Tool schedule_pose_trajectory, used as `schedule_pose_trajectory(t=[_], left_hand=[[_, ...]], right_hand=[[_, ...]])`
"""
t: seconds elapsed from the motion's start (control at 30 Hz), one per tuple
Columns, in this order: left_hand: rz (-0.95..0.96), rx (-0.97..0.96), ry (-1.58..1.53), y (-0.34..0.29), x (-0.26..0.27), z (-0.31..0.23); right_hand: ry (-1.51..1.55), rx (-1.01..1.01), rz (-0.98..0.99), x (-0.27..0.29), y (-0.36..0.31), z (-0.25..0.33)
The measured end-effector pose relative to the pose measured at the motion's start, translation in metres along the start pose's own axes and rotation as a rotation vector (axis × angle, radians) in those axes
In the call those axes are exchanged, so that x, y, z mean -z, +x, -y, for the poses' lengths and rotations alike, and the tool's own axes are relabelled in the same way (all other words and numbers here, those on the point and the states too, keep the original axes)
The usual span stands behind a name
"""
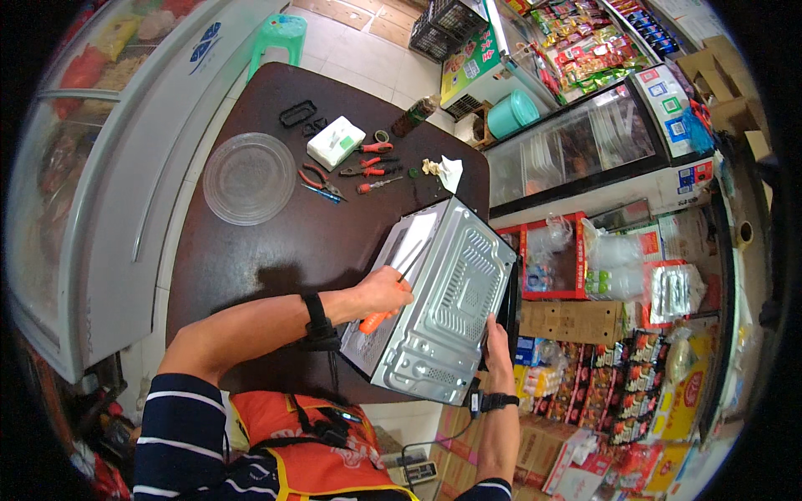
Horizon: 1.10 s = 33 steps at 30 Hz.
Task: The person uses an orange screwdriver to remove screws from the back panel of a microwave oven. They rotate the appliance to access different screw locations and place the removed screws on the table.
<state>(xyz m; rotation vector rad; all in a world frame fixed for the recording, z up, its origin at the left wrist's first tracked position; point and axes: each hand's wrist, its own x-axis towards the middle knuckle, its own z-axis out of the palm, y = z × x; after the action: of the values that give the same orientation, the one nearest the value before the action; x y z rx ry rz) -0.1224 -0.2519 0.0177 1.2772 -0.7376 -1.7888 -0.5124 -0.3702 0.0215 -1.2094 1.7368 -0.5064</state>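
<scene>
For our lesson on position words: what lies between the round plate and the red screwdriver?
Red pliers and a slim blue tool lie there, as the head view shows.

orange screwdriver handle (373, 322), silver casing (447, 302), white-striped navy sleeve (182, 427)

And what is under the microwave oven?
The dark brown table shows along the left of the microwave oven and past its far end, and seems to bear it. The part directly beneath is covered, so anything lying there cannot be seen.
</scene>
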Motion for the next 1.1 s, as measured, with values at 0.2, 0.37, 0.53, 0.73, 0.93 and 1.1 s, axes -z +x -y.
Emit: schedule_pose_trajectory(t=[0.2,0.37,0.53,0.73,0.93,1.1], left_hand=[[-0.039,0.017,0.142,0.005,-0.002,-0.004],[-0.098,0.028,0.096,0.009,-0.003,-0.002],[-0.086,0.049,0.069,0.016,-0.001,0.001],[-0.066,0.020,0.047,0.014,0.003,0.001],[-0.126,0.040,0.110,0.010,-0.002,-0.003],[-0.140,0.054,0.151,0.008,-0.005,-0.010]], right_hand=[[-0.328,0.115,-0.087,0.006,0.005,0.003],[-0.318,0.118,-0.098,0.011,0.011,-0.001],[-0.099,0.003,0.027,0.013,0.010,0.001],[-0.242,0.115,0.013,0.011,0.004,0.014],[-0.439,0.284,-0.084,0.013,-0.016,0.015],[-0.290,0.312,-0.015,0.025,-0.023,0.008]])
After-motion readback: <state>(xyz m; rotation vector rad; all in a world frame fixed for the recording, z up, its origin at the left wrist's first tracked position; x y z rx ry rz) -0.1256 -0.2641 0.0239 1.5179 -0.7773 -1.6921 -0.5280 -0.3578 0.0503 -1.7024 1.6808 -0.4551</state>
